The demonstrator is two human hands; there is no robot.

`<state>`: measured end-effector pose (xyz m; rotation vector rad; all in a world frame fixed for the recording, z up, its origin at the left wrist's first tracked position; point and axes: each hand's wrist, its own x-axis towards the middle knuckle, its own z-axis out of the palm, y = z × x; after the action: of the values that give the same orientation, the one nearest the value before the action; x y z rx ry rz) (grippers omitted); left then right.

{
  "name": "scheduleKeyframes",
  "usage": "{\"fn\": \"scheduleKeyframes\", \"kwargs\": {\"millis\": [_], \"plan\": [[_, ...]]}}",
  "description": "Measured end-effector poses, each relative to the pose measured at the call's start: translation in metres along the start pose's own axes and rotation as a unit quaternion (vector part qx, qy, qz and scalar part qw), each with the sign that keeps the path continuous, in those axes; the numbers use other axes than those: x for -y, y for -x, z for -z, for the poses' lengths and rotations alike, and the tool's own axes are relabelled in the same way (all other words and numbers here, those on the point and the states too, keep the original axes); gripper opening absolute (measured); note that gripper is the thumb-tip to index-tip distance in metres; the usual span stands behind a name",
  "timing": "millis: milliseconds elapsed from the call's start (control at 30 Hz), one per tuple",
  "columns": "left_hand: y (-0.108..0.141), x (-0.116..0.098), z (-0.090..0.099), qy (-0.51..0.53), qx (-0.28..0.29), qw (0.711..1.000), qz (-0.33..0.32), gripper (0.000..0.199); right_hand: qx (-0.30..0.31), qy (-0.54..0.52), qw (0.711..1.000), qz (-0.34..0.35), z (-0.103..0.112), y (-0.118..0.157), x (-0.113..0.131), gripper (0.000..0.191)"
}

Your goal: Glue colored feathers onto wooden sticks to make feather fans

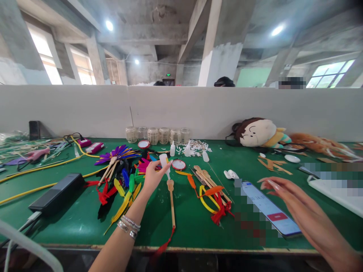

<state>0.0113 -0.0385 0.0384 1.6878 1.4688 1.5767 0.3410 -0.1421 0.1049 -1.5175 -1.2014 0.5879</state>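
Head view: white bottle tilts slightly, nozzle down.

Head view, single: worn on the person's head, above the near edge of a smooth green worktop; faces forward and down toward a long white upright partition at the far edge; worktop close, grey concrete ceiling distant.

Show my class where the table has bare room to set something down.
Bare green tabletop shows between the wooden stick and orange feathers, and between the black box and left forearm. It is crowded left of the left hand, among colorful feathers.
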Motion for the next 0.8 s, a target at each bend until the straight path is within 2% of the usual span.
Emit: {"fn": "scheduleKeyframes", "kwargs": {"millis": [100,167,200,267,333,367,400,467,600,800], "plan": [[-0.002,0.004,-0.004,0.112,0.023,0.990,0.077,0.043,0.053,0.030,0.997,0.040,-0.010,0.002,0.009,0.038],[-0.003,0.007,-0.006,0.186,0.032,0.974,0.128,0.044,0.131,0.044,0.988,0.071,-0.024,0.010,0.019,0.037],[-0.003,0.008,-0.007,0.210,0.030,0.966,0.151,0.044,0.193,0.060,0.976,0.086,-0.032,0.016,0.025,0.036],[-0.003,0.010,-0.008,0.231,0.020,0.956,0.180,0.043,0.340,0.129,0.924,0.118,-0.053,0.031,0.039,0.030],[-0.003,0.011,-0.007,0.205,0.008,0.965,0.166,0.042,0.491,0.191,0.835,0.162,-0.074,0.046,0.051,0.028],[-0.003,0.011,-0.006,0.177,0.008,0.974,0.141,0.041,0.529,0.213,0.801,0.184,-0.083,0.052,0.056,0.028],[-0.003,0.011,-0.005,0.148,0.012,0.982,0.115,0.041,0.547,0.225,0.781,0.200,-0.091,0.056,0.058,0.029],[-0.004,0.010,-0.005,0.113,0.026,0.990,0.083,0.042,0.552,0.233,0.771,0.219,-0.103,0.059,0.059,0.029],[-0.002,0.009,-0.008,0.196,0.066,0.970,0.130,0.047,0.528,0.248,0.787,0.203,-0.108,0.055,0.053,0.031],[0.002,0.002,-0.011,0.221,0.095,0.964,0.109,0.044,0.520,0.242,0.798,0.187,-0.104,0.055,0.045,0.034]]}}
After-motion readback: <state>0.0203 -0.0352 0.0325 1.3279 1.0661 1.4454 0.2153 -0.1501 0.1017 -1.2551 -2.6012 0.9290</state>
